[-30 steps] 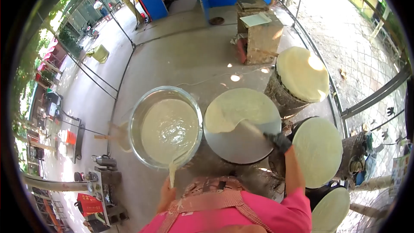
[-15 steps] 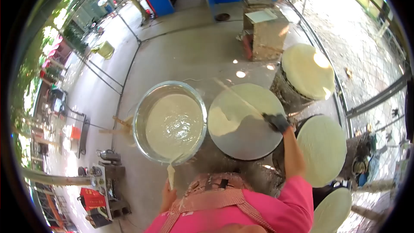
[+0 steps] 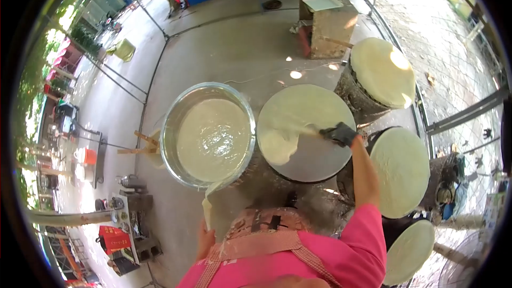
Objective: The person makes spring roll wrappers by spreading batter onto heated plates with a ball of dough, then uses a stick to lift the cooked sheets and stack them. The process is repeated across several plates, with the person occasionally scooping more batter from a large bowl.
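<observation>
Two hands busy, batter half spread on the griddle (image 3: 314,160).
I see my gloved right hand (image 3: 340,134) clenched on the spreader (image 3: 298,128) at the griddle's right edge; the left hand (image 3: 205,239) grips a dripping ladle (image 3: 209,208) near the batter bowl (image 3: 176,117). Runny, slippery batter (image 3: 290,122): I'd hold handles only.

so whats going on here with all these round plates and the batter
A person in pink spreads pale batter over a round griddle with a tool in the gloved right hand; part of it is bare. The left hand holds a ladle at the batter bowl. Nearby griddles are fully coated.
</observation>
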